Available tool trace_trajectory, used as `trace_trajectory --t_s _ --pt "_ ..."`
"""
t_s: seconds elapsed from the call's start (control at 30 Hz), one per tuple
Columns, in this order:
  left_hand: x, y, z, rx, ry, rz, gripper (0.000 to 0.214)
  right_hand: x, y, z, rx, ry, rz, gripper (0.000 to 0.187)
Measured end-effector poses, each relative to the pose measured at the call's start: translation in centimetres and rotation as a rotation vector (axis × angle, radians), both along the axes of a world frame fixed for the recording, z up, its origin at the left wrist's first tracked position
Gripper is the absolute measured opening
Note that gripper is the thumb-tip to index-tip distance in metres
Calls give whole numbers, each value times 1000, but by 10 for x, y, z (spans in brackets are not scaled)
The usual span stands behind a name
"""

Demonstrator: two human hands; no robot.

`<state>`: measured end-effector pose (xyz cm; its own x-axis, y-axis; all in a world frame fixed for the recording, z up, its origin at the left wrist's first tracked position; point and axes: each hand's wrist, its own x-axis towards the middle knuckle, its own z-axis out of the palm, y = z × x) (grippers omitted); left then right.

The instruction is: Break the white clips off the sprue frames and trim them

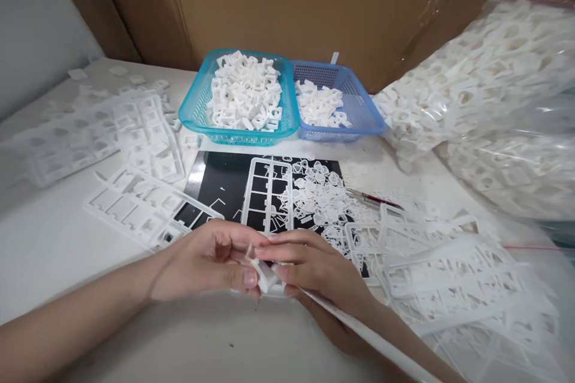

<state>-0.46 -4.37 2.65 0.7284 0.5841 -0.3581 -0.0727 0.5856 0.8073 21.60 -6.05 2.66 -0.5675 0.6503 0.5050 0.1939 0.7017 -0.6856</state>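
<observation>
Near the front of the table, my left hand (220, 260) is closed around a small white plastic part (266, 275), its thumb pressing on the side of the part. My right hand (321, 272) meets it from the right, fingertips at the same part. A long thin white strip (363, 332) runs from under my right hand toward the lower right; I cannot tell whether it is a tool or a piece of plastic. Just beyond my fingers, a white plastic frame (268, 194) with open cells lies on a black mat (215, 176).
Ring-shaped scraps (318, 191) cover the mat's right side, near red-handled tweezers (375, 197). Behind stand a teal basket (191, 114) and a blue basket (366, 114) with white parts. Filled frames (148, 131) lie left, emptied frames (453, 275) right, below a bulging clear bag (485, 78).
</observation>
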Motion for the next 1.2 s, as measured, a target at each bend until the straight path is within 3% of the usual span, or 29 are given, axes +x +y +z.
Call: trace_trajectory --t_s 0.2,0.33,0.57,0.73,0.83,0.93,1.07,1.2 --pt "5 3 4 43 25 -2 11 -3 -2 -21 229 -79 -41 24" --pt "5 0 2 39 27 4 17 -8 -11 -23 102 -5 -127 31" --pt "3 -3 -4 10 -10 45 34 3 -9 0 -101 95 -242 33" --pt "2 -2 -2 138 64 112 29 18 5 -4 -33 -127 -585 15" --pt "2 -2 -3 157 56 169 25 20 9 -4 -16 -163 -679 9" --pt "3 -4 -4 162 64 218 23 14 4 2 -16 -82 -600 12" --pt "4 -7 -6 160 155 220 28 1 -9 9 -70 0 -384 17" --pt "6 -10 -5 312 194 278 28 -8 -17 8 -109 10 -298 16"
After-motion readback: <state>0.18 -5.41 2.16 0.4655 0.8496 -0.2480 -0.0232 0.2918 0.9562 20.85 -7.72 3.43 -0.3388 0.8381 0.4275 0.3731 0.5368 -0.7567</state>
